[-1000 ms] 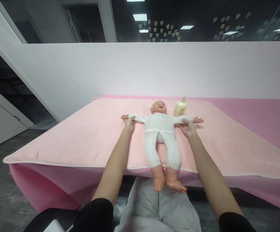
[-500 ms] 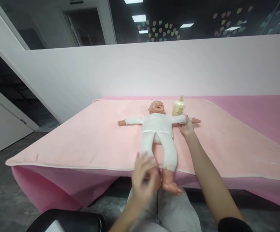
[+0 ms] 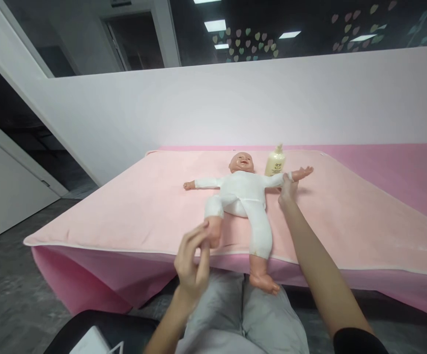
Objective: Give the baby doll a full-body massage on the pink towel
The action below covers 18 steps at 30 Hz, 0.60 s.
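In the head view, the doll is lying face up on the peach blanket covering the worktop. The right hand is gripping the doll's right-side forearm. The left hand, half curled, is meeting the left-side foot; whether it is gripping, I cannot tell. That leg is bending outward. The other arm and leg are lying extended, untouched, the latter overhanging the near edge. A pump bottle is standing untouched on the far right.

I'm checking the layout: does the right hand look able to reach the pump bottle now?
Probably yes, if it lets go: the right hand holds the doll's arm, just in front of the pump bottle, whose top is uncovered.
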### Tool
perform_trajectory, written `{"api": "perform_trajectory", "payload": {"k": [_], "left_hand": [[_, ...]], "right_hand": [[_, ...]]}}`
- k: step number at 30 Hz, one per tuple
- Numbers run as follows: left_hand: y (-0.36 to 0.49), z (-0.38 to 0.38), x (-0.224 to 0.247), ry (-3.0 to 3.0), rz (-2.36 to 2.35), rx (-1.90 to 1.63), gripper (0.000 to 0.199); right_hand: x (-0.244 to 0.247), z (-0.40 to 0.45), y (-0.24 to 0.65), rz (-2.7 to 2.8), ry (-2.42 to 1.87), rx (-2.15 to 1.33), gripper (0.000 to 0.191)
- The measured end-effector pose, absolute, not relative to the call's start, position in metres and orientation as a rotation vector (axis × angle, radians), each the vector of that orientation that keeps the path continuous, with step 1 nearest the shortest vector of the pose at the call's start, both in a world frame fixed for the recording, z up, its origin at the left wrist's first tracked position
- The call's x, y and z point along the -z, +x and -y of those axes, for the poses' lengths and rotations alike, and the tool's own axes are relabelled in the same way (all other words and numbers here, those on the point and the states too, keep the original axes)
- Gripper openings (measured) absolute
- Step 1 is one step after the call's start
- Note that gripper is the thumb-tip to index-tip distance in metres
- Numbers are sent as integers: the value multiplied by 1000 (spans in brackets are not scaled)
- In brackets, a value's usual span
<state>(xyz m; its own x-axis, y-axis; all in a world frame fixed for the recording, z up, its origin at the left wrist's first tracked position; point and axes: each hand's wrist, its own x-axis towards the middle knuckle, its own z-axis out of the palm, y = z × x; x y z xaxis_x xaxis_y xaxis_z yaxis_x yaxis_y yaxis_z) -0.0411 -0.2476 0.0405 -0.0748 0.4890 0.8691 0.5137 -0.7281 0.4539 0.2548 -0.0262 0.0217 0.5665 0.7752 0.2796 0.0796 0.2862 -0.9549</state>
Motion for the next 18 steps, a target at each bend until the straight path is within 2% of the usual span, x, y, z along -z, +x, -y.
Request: {"api": "perform_trajectory", "payload": {"k": [3, 6, 9, 11, 14, 18], "left_hand": [[-50, 199, -69, -1955, 1112, 1929, 31], [-41, 144, -86, -1932, 1104, 1943, 23], [-22, 99, -88, -2193, 1124, 1908, 19], [-10, 83, -84, -2369, 1110, 1855, 19], [1, 81, -83, -2506, 1050, 1924, 26], [5, 109, -95, -2462, 949, 2344, 43]], "right_hand": [[-28, 36, 238, 943, -1350, -367, 59], [-32, 45, 222, 1375, -1445, -203, 55], [-33, 50, 213, 1785, -1541, 66, 55], [-34, 50, 212, 1860, -1610, 151, 55], [-34, 49, 216, 1842, -1603, 119, 54], [-33, 44, 220, 1647, -1441, -149, 49]]}}
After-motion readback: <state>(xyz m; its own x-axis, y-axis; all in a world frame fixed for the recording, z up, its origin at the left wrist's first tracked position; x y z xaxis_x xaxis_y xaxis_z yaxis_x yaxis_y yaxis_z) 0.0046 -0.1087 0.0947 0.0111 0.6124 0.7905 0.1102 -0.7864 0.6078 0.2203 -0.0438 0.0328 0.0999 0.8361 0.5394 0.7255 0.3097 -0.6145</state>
